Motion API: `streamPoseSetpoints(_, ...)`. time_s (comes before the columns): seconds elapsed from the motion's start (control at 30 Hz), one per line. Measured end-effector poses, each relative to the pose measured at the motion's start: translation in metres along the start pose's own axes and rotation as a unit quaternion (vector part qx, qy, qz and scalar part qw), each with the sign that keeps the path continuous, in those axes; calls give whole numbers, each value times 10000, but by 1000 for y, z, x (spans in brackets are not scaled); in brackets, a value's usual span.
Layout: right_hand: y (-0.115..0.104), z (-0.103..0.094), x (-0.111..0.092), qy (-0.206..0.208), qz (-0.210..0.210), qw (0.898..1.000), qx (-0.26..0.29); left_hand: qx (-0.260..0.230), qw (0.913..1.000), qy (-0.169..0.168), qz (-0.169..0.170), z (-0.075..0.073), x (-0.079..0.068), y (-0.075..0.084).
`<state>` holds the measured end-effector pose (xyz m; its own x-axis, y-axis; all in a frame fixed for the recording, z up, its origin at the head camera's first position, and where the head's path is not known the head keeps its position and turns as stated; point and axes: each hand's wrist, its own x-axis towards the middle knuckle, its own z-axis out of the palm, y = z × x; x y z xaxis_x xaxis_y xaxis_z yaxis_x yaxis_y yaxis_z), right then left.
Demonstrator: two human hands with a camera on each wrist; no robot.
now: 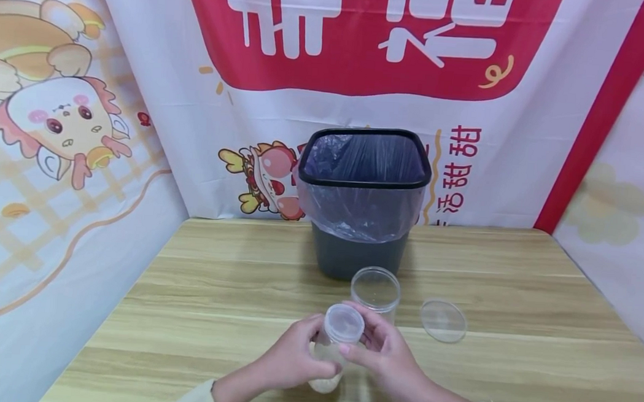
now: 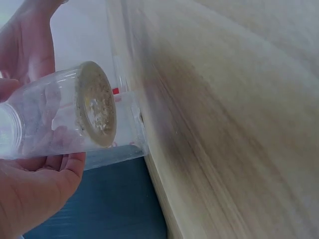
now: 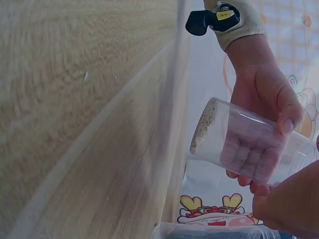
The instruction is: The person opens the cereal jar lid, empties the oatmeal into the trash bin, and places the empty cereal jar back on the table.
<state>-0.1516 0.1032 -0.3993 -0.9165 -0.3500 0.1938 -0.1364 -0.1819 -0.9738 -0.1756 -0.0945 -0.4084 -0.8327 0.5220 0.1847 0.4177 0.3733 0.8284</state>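
Above the table both hands hold a clear plastic jar (image 1: 322, 351), tilted, with a translucent lid (image 1: 344, 323) on top. A thin layer of pale, crumbly material (image 3: 203, 127) lies at the jar's bottom. My left hand (image 1: 293, 354) grips the jar's body, thumb on one side and fingers round the other. With thumb and fingers, my right hand (image 1: 395, 356) holds the jar's lid end. Just behind the hands stands a second clear jar (image 1: 375, 302), lidless and partly hidden by the right hand.
A loose clear round lid (image 1: 443, 321) lies on the wooden table (image 1: 228, 287), right of the second jar. At the back stands a dark waste bin (image 1: 360, 255) lined with a clear plastic bag. Printed cloth (image 1: 283, 112) hangs behind and at both sides.
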Motion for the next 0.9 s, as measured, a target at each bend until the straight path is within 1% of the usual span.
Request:
streamPoseSetpoints(0.1,-1,1,0,-80,-28,9999,104,69,10000,-12,-23,0,0,1)
streamPoseSetpoints(0.2,-1,3,-1,93,-106,9997,187,329,9992,175,155,1,0,0)
streamPoseSetpoints(0.3,-1,8,-2,511,-209,9982,229,701,9948,554,482,4,0,0)
streamPoseSetpoints(0.33,-1,10,-2,660,-247,9972,261,824,9922,706,611,6,0,1)
streamPoseSetpoints(0.4,-2,15,-3,953,-333,9945,274,995,9872,988,765,8,-1,2)
streamPoseSetpoints(0.47,-2,21,-3,1221,-401,9913,300,1112,9828,1225,823,11,-1,4)
streamPoseSetpoints(0.53,-3,25,-3,1414,-475,9884,292,1181,9799,1389,808,13,-2,6)
streamPoseSetpoints(0.7,0,31,-4,1689,-458,9842,253,1324,9771,1525,673,18,-4,10)
streamPoseSetpoints(0.9,3,32,-5,1772,-295,9835,214,1519,9725,1586,773,21,-6,7)
